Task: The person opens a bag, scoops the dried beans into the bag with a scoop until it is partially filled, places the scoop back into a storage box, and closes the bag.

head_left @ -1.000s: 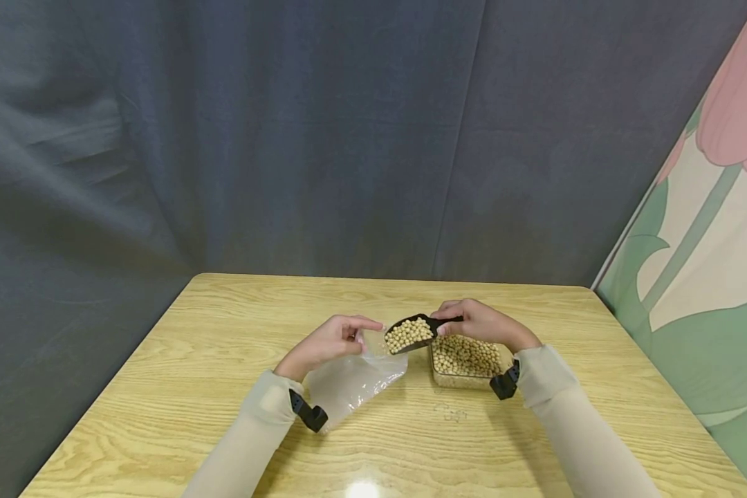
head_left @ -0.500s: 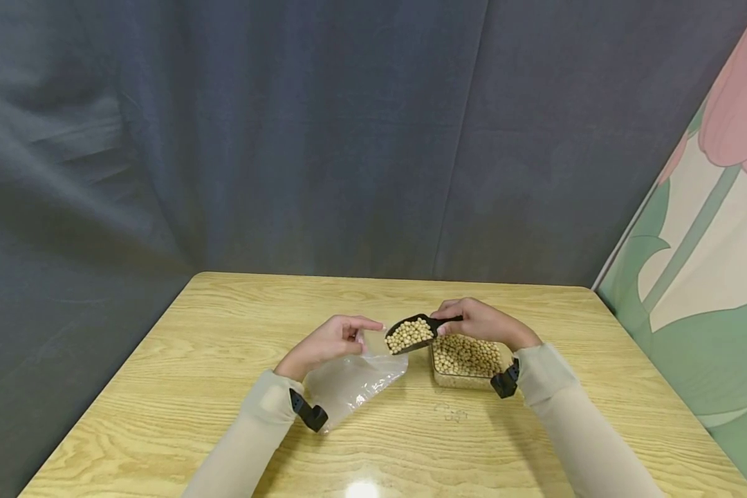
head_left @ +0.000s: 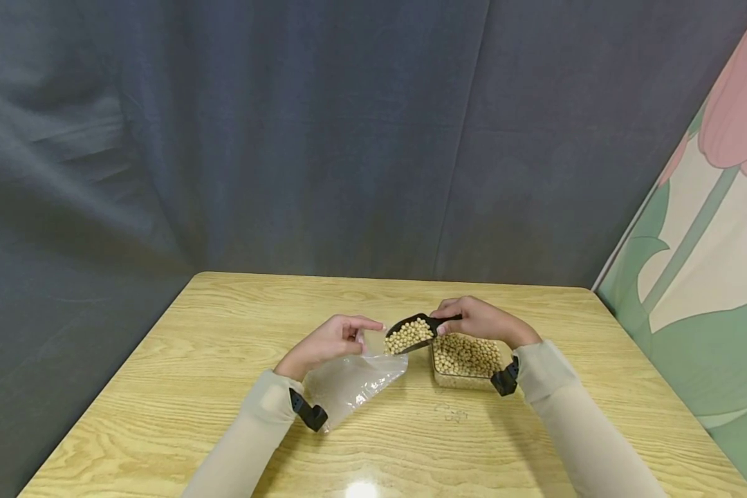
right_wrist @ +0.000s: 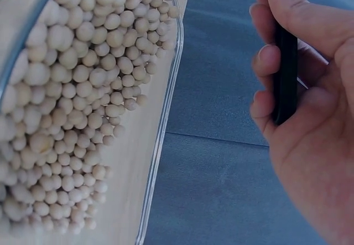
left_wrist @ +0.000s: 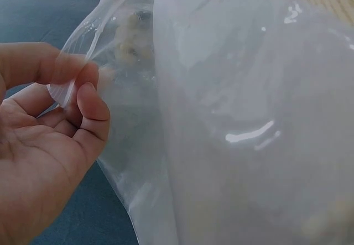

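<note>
My left hand pinches the upper edge of a clear plastic bag between thumb and fingers. In the left wrist view, the bag hangs open at its mouth beside my curled fingers, with blurred pale beans showing through it. My right hand grips the handle of a black scoop loaded with round, pale yellow beans. The scoop's tip is right at the bag's mouth. Close up in the right wrist view, thumb and fingers wrap the black handle.
A clear rectangular container of the same beans stands on the wooden table beneath my right hand. Faint, small marks lie in front of it. A dark curtain hangs behind the table, and a flowered cloth at the right.
The beans in the scoop have shifted slightly, baring a little more of its black upper edge. Both hands, the bag and the container keep nearly the same places.
</note>
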`<action>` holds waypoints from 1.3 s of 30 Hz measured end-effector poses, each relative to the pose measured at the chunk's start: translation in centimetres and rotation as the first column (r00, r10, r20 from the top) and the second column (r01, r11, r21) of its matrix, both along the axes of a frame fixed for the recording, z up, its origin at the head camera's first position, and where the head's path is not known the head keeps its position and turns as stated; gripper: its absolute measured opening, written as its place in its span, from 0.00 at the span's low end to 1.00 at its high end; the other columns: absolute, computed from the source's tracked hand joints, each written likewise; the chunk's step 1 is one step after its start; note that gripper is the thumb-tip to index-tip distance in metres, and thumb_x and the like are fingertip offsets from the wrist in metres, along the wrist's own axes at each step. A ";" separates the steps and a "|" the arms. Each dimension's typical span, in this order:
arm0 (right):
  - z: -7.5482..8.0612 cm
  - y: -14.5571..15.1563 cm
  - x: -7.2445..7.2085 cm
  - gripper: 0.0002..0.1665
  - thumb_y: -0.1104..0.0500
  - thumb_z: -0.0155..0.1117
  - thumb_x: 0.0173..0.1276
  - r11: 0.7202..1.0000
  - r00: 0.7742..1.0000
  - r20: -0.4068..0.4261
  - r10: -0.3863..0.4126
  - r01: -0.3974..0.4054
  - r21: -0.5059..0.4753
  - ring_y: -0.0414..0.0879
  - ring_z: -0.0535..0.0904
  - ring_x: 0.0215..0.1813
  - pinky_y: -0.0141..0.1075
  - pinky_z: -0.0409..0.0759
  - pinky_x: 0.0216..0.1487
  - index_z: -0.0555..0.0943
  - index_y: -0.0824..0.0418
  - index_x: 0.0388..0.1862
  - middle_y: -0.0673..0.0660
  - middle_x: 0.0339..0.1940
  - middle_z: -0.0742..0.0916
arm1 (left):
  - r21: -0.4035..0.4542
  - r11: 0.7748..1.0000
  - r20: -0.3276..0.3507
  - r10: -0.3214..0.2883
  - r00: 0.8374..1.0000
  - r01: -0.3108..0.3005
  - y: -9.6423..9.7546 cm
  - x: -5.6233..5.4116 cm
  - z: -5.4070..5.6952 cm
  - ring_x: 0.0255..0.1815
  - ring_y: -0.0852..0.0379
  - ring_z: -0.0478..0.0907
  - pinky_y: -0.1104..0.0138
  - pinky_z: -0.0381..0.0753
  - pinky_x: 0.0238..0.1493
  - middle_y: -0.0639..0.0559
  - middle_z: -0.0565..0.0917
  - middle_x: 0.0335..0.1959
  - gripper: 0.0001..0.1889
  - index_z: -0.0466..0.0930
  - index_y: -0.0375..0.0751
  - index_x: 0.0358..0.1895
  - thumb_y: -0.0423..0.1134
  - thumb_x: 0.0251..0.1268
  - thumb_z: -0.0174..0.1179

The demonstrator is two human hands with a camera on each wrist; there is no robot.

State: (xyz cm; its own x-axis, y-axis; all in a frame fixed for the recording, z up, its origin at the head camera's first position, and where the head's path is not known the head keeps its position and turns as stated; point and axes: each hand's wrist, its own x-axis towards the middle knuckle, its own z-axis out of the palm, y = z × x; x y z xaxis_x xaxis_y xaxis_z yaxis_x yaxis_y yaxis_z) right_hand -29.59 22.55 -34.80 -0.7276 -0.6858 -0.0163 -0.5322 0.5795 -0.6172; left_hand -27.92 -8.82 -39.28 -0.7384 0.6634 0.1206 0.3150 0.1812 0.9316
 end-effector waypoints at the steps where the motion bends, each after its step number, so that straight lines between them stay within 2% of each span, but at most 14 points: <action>1: 0.0 0.0 0.0 0.27 0.54 0.59 0.70 1.000 1.000 0.000 0.002 -0.002 0.001 0.55 0.79 0.56 0.45 0.78 0.53 0.76 0.69 0.61 0.62 0.55 0.82 | 0.001 1.000 0.002 -0.002 1.000 0.002 0.0 0.0 0.0 0.27 0.64 0.67 0.74 0.68 0.29 0.55 0.73 0.26 0.25 0.72 0.26 0.62 0.21 0.57 0.53; 6: 0.0 0.0 -0.1 0.27 0.54 0.59 0.69 1.000 1.000 -0.003 0.007 -0.007 0.009 0.57 0.78 0.57 0.47 0.78 0.54 0.76 0.69 0.61 0.63 0.56 0.82 | 0.007 1.000 0.007 -0.008 1.000 0.008 0.1 0.0 0.0 0.27 0.64 0.68 0.74 0.68 0.30 0.55 0.73 0.26 0.25 0.72 0.25 0.61 0.20 0.57 0.53; 13: 0.2 -0.1 -0.1 0.25 0.56 0.60 0.69 1.000 1.000 -0.017 0.016 -0.016 0.015 0.54 0.79 0.55 0.44 0.78 0.52 0.76 0.69 0.61 0.61 0.54 0.83 | 0.023 1.000 0.034 -0.018 0.999 0.017 0.1 0.1 0.1 0.27 0.64 0.68 0.74 0.68 0.29 0.55 0.73 0.26 0.25 0.71 0.25 0.62 0.20 0.57 0.52; 23: 0.6 -0.3 -0.2 0.24 0.57 0.60 0.69 0.999 0.999 -0.042 0.029 -0.027 0.038 0.54 0.79 0.55 0.44 0.79 0.52 0.77 0.68 0.60 0.62 0.55 0.83 | 0.013 1.000 0.026 -0.018 0.999 0.018 0.1 -0.1 0.1 0.27 0.64 0.69 0.74 0.69 0.30 0.55 0.73 0.26 0.26 0.71 0.24 0.61 0.20 0.56 0.52; 39: 0.7 -0.6 -0.4 0.24 0.59 0.60 0.69 0.997 0.998 -0.030 0.051 -0.049 0.062 0.50 0.81 0.52 0.36 0.78 0.46 0.77 0.69 0.60 0.61 0.54 0.84 | 0.020 0.999 0.043 -0.027 0.999 0.027 0.1 0.0 0.0 0.28 0.65 0.70 0.73 0.69 0.31 0.55 0.74 0.26 0.26 0.70 0.24 0.62 0.20 0.56 0.52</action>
State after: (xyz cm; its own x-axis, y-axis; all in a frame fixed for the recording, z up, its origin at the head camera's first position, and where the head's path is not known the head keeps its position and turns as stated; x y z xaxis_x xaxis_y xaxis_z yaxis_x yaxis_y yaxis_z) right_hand -30.02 22.00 -34.09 -0.6932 -0.7198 -0.0368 -0.5802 0.5877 -0.5639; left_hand -27.92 -8.75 -39.30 -0.7251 0.6811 0.1015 0.2785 0.1552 0.9478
